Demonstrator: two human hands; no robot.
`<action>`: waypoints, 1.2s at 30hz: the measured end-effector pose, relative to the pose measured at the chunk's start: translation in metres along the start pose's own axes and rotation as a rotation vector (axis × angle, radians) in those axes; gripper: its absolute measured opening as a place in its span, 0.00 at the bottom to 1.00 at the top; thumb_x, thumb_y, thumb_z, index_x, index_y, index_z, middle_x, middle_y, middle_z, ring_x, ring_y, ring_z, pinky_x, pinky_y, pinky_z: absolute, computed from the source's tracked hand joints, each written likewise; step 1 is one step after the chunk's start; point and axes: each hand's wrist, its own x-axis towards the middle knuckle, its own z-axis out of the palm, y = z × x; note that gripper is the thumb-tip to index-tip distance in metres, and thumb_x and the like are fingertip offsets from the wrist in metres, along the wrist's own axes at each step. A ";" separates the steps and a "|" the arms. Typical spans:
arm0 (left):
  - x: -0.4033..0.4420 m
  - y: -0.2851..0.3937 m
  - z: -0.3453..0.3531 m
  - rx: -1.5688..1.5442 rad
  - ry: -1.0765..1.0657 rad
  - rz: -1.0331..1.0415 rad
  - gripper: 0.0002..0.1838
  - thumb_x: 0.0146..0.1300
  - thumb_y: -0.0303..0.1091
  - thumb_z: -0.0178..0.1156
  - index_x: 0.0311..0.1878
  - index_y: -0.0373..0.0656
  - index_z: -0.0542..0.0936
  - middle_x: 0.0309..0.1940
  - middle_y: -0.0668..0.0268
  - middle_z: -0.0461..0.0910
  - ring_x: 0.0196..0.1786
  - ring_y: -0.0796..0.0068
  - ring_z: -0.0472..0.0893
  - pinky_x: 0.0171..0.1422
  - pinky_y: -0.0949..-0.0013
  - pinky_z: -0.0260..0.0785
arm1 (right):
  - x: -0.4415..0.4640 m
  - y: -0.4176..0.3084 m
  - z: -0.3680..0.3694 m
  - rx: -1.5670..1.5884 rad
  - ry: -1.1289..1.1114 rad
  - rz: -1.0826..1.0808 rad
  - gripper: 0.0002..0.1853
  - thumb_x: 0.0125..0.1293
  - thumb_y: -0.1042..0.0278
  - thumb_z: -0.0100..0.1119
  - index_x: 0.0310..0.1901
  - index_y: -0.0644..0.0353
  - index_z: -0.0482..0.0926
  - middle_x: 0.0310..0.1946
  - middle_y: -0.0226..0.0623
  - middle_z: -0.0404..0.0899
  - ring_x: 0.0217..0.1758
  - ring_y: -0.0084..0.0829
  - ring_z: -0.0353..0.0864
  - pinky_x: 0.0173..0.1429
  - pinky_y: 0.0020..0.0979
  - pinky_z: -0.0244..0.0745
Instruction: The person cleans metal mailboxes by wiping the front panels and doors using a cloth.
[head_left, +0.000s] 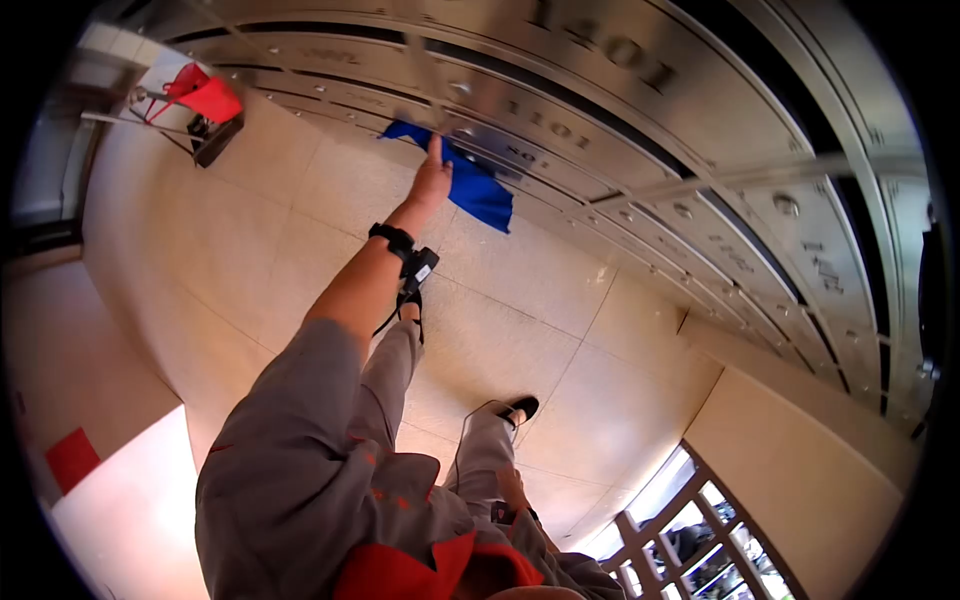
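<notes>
My left hand (432, 183) reaches out with a blue cloth (480, 192) gripped against the lower rows of the metal lockers. The cloth spreads to both sides of the hand, and its right part hangs over the edge of the low doors marked 801 (527, 156). A black band with a small box is on my left wrist. My right hand (513, 488) is low beside my right leg, away from the cloth; its fingers are too small and partly hidden to make out.
Numbered metal doors (600, 45) fill the top and right. A red cloth (207, 96) lies over a metal-framed item at the upper left. Below are floor tiles (520, 290) and my black shoes (522, 408). A lattice door or window (690, 520) is at the lower right.
</notes>
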 end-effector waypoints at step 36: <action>-0.102 0.167 0.186 0.275 -0.303 0.056 0.36 0.64 0.33 0.47 0.68 0.43 0.38 0.44 0.41 0.74 0.45 0.45 0.76 0.46 0.57 0.68 | -0.046 -0.045 0.018 0.309 0.458 0.244 0.26 0.46 0.56 0.57 0.50 0.51 0.70 0.52 0.36 0.67 0.59 0.45 0.60 0.55 0.50 0.61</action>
